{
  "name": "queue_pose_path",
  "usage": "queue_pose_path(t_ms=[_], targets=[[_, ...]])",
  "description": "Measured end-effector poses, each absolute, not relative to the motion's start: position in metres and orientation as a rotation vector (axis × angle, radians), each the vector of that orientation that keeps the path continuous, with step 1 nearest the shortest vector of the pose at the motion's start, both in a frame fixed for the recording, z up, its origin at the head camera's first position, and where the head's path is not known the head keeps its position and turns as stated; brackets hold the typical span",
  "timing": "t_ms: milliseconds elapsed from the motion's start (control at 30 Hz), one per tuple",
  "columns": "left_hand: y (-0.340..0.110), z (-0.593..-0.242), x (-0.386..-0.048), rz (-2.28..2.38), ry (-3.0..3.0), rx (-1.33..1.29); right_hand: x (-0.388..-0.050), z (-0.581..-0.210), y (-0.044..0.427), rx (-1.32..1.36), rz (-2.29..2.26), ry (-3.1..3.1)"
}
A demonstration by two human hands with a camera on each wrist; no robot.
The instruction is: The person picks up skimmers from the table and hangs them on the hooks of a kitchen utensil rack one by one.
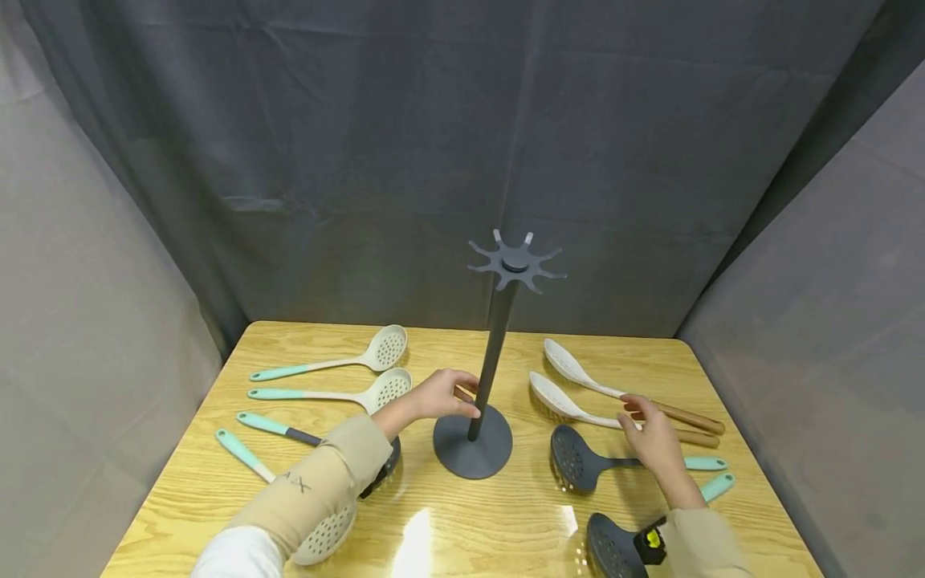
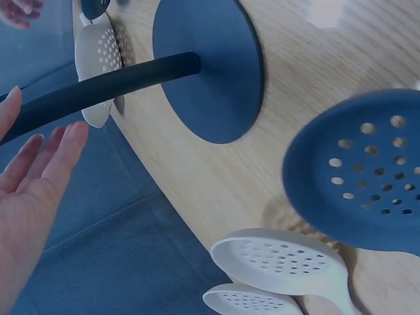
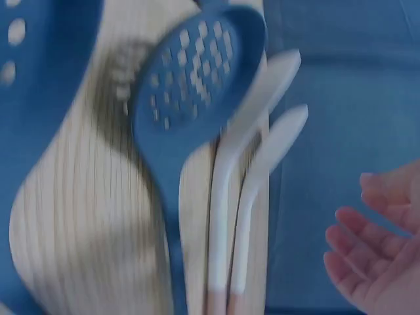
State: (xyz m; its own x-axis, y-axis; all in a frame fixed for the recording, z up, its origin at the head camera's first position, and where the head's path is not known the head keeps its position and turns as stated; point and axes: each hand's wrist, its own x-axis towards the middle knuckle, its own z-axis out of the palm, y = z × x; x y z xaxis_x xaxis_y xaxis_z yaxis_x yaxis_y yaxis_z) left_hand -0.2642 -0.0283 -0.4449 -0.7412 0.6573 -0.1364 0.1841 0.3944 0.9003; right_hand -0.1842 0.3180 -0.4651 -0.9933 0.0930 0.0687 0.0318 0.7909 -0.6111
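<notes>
A dark utensil stand [image 1: 494,353] rises from a round base at mid-table, topped by a ring of hooks. My left hand [image 1: 444,395] is beside its pole, thumb and fingers spread loosely towards it. The left wrist view shows the fingers uncurled; whether they touch the pole I cannot tell. On the right, my right hand [image 1: 654,437] hovers with relaxed fingers over the utensil handles, holding nothing. Nearest to it are a white skimmer [image 1: 552,395] and another white skimmer [image 1: 567,361], both wooden-handled, and a dark skimmer [image 1: 574,457] with a mint handle.
Left of the stand lie a pale skimmer [image 1: 386,347], a second pale skimmer [image 1: 386,389] and a lower pale skimmer [image 1: 328,534], all mint-handled. My left sleeve partly covers a dark skimmer [image 1: 393,459]. Another dark skimmer [image 1: 610,546] lies front right. Dark curtain [image 1: 361,160] hangs behind.
</notes>
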Motion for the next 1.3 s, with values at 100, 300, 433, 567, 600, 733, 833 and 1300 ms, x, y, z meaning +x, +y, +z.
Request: queue_pose_path(t_ms=[100, 300, 433, 567, 600, 733, 833, 1300], targets=[[-0.026, -0.441, -0.266, 1.332, 2.154, 0.7, -0.177, -0.466, 0.34, -0.288, 0.997, -2.901], [-0.024, -0.43, -0.268, 1.334, 2.131, 0.71, -0.167, -0.473, 0.373, -0.553, 0.96, -2.969], [-0.025, -0.427, -0.27, 1.331, 2.131, 0.774, -0.161, -0.479, 0.385, -0.709, 0.964, -2.998], [-0.023, -0.427, -0.27, 1.316, 2.156, 0.762, -0.157, -0.482, 0.389, -0.814, 0.988, -3.009], [-0.022, -0.427, -0.27, 1.308, 2.172, 0.763, -0.156, -0.483, 0.39, -0.833, 1.001, -3.009], [-0.019, -0.43, -0.27, 1.303, 2.203, 0.752, -0.153, -0.488, 0.391, -0.883, 1.001, -3.015], [-0.018, -0.431, -0.269, 1.297, 2.221, 0.748, -0.151, -0.493, 0.392, -0.907, 0.964, -3.026], [-0.018, -0.431, -0.267, 1.258, 2.303, 0.78, -0.151, -0.507, 0.391, -1.056, 0.839, -3.023]])
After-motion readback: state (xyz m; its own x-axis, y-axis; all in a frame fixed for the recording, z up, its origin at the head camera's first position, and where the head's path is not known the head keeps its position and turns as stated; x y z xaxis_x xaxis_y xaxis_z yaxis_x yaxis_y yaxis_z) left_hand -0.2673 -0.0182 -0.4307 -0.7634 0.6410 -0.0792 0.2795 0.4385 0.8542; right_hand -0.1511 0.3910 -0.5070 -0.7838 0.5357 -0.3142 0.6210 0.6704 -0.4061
